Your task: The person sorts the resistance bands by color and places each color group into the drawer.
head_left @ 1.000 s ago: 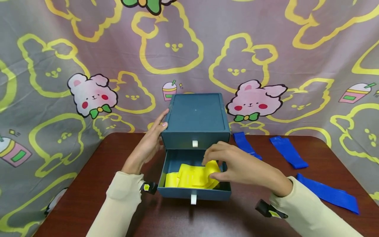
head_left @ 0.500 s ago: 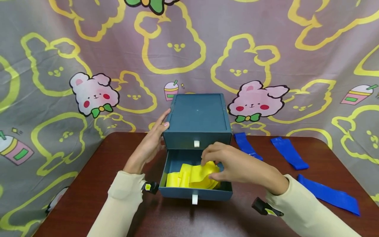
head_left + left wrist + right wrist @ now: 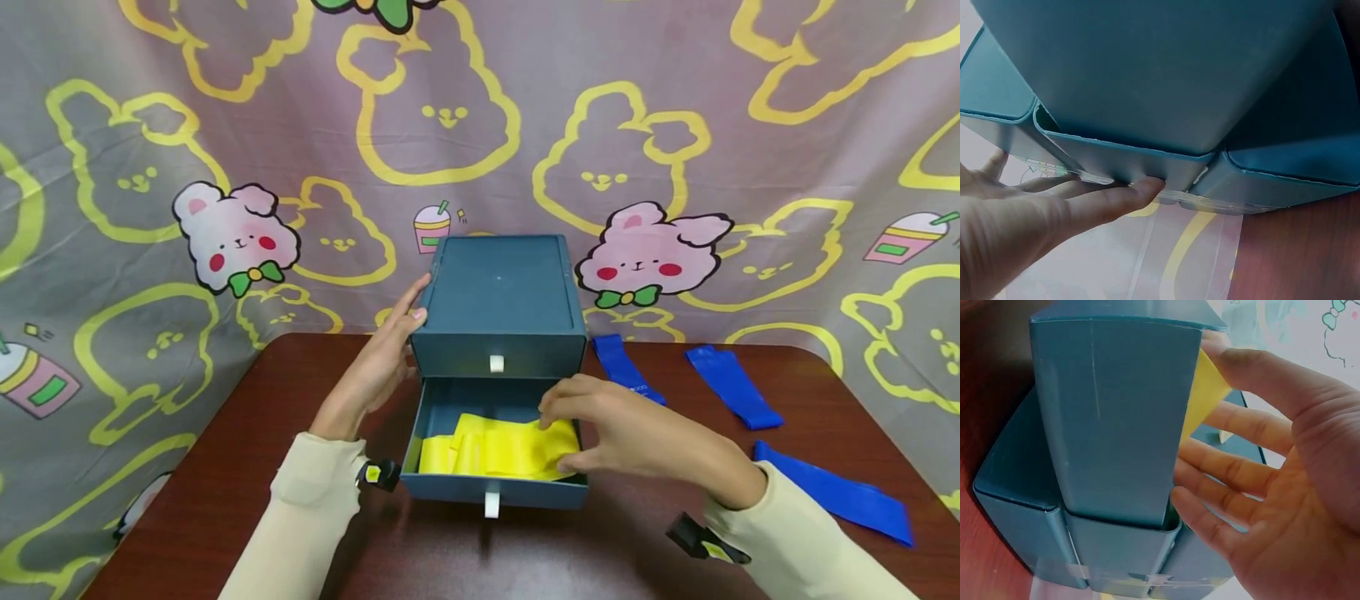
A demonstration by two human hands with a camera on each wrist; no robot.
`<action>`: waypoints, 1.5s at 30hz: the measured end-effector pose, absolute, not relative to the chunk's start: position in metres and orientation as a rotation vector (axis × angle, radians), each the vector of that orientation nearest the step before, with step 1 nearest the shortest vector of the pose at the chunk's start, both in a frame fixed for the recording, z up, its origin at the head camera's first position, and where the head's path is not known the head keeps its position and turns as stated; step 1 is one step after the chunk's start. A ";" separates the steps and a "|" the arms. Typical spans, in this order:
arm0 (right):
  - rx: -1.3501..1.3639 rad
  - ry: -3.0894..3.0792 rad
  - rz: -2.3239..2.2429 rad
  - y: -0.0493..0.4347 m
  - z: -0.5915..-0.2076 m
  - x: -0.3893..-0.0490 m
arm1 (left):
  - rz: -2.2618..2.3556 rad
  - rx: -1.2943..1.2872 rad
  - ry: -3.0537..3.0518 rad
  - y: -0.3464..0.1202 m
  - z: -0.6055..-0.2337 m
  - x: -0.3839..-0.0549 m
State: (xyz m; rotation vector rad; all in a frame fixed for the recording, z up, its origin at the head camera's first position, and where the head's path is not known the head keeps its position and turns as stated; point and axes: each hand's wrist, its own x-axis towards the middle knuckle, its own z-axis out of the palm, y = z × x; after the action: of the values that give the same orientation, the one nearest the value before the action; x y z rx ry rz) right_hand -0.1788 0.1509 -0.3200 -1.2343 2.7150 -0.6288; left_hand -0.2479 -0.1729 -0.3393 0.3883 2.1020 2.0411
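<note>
The left hand [image 3: 378, 367] lies against the side of a blue-grey box [image 3: 498, 287], its fingers stretched out and its thumb touching near the top edge; it presses flat and grips nothing. To the right of that hand, the box's lower drawer [image 3: 525, 493] is pulled out, so that it sits between the two hands.

The right hand [image 3: 622, 429] reaches into the drawer from its own side, fingers loosely bent and thumb well apart from them. Between the thumb and fingers is the right end of some yellow bands [image 3: 498, 450], which lie in the drawer and stretch across towards the left hand. I cannot tell whether the right hand is really pinching them.

Above and between the hands, the upper drawer [image 3: 450, 357] is closed, its white knob [image 3: 497, 363] showing; another knob [image 3: 492, 505] is on the pulled-out front.

Beyond the right hand, one blue band [image 3: 622, 362] lies on the table [image 3: 592, 550]. A second strip [image 3: 733, 386] is farther to that hand's right, and a third strip [image 3: 832, 492] lies beyond the right wrist. Past both hands hangs a rabbit-print cloth [image 3: 480, 192].
</note>
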 end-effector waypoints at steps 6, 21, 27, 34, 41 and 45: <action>-1.256 2.681 -0.690 0.155 -0.320 -0.176 | 2.034 0.401 2.117 -0.173 -0.339 -0.247; -1.315 2.705 -0.816 0.161 -0.325 -0.158 | 2.028 0.404 2.127 -0.174 -0.339 -0.247; -1.421 2.702 -0.948 0.159 -0.331 -0.143 | 2.023 0.407 2.132 -0.174 -0.340 -0.248; -1.539 2.647 -1.204 0.150 -0.345 -0.121 | 2.018 0.400 2.132 -0.173 -0.340 -0.248; -1.596 2.555 -1.472 0.136 -0.368 -0.104 | 2.019 0.395 2.126 -0.173 -0.340 -0.248; -1.607 2.431 -1.622 0.130 -0.383 -0.100 | 2.027 0.394 2.114 -0.173 -0.340 -0.248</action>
State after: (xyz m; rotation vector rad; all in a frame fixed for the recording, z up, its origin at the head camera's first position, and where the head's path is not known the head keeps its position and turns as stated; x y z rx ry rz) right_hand -0.0996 0.1304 -0.3834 -1.6073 2.4308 -1.6222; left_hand -0.2481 -0.1728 -0.3397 0.3943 2.1144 2.0273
